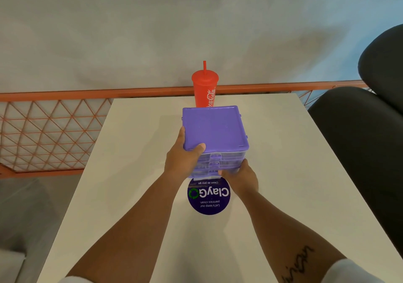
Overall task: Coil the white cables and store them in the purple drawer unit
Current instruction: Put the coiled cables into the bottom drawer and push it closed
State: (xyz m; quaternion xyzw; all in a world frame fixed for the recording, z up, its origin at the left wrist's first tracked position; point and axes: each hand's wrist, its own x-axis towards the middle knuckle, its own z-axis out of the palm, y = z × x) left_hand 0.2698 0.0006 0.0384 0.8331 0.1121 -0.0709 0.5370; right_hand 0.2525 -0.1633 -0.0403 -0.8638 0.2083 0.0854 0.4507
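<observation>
Drawer unit: purple drawer unit (214,130) on white table (272,151), in front of red cup (205,88).
Left hand (182,160): grips unit's near-left top corner, thumb on lid.
Right hand (238,176): fingers curled at the lowest drawer's front.

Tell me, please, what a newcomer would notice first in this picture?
The purple drawer unit at the middle of the white table stands out, the left hand gripping its top corner and the right hand holding its lower front. Behind it stands a red cup with a straw; a round sticker lies in front.
</observation>
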